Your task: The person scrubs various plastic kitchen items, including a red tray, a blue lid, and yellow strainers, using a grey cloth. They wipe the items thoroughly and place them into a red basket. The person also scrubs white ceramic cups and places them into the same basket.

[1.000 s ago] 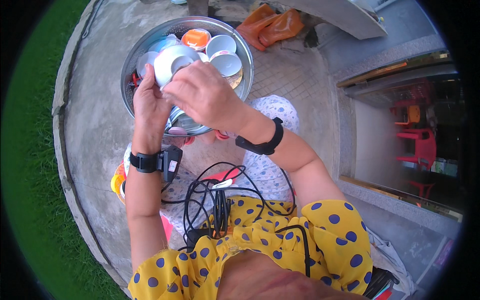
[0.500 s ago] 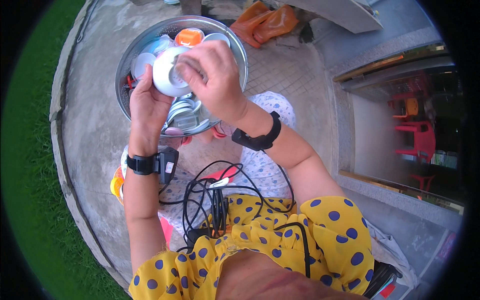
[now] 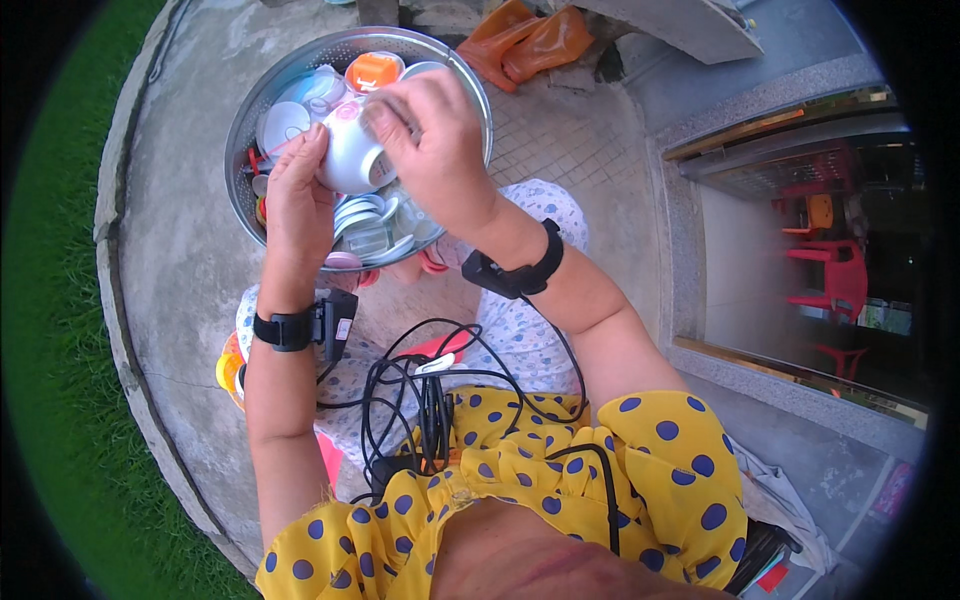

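My left hand (image 3: 300,190) grips a white bowl (image 3: 352,165) with a pink flower print, thumb on its side. The bowl is tilted, its foot ring turned toward the right. My right hand (image 3: 435,125) is closed against the bowl's right side, fingers curled and slightly blurred; whatever they may pinch is hidden. Both hands are above a large perforated metal basin (image 3: 240,125). In it lie white dishes (image 3: 282,128), a stack of pale plates (image 3: 360,222) and an orange-and-white container (image 3: 374,72).
Looped black cable (image 3: 430,410) lies across my lap, attached near the black wrist straps. An orange plastic sheet or bag (image 3: 525,45) rests beyond the basin. Grass (image 3: 70,330) borders the concrete at left; a doorway with red chairs (image 3: 835,275) is at right.
The bowl has turned in my hands, its foot ring swinging from facing up toward the right and its flower print coming into view. My right hand has shifted slightly along the bowl.
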`<state>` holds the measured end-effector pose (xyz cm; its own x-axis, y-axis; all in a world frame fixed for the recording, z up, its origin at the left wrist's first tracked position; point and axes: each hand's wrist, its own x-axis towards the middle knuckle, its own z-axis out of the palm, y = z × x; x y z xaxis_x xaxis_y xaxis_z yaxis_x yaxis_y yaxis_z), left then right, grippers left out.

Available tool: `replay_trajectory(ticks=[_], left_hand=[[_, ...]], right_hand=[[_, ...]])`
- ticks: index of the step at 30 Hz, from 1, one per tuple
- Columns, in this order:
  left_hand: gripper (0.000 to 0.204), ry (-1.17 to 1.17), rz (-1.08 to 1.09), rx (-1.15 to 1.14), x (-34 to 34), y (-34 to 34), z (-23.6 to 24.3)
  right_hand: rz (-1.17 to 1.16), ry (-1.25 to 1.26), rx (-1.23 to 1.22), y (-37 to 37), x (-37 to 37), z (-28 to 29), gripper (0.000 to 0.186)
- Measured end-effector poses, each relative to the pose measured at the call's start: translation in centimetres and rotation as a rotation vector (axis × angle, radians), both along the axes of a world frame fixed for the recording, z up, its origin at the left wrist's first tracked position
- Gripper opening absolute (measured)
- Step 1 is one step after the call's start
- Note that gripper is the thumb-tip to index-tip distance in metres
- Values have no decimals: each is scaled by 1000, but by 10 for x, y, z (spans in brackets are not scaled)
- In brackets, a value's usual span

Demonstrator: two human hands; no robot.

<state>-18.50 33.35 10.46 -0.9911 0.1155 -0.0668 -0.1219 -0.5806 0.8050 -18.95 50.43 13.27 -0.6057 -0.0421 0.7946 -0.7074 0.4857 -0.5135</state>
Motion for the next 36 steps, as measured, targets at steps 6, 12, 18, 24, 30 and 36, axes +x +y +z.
replay_trajectory(ticks=[6, 12, 18, 24, 30, 36], left_hand=[[27, -119, -62, 139, 4, 7, 5], [40, 6, -165, 65, 4, 2, 1], [38, -53, -163, -55, 6, 6, -5], [39, -264, -73, 268, 3, 9, 7], [42, -308, 69, 448, -4, 7, 7], [39, -152, -1, 532, -7, -7, -13]], right_hand=[[147, 205, 305, -27, 21, -5, 21], [17, 205, 199, -22, 17, 2, 14], [-36, -61, -25, 4, -6, 1, 16], [-31, -130, -149, 10, -7, 1, 23], [108, -73, -178, -2, 3, 2, 22], [77, 150, 129, -22, 14, -1, 27]])
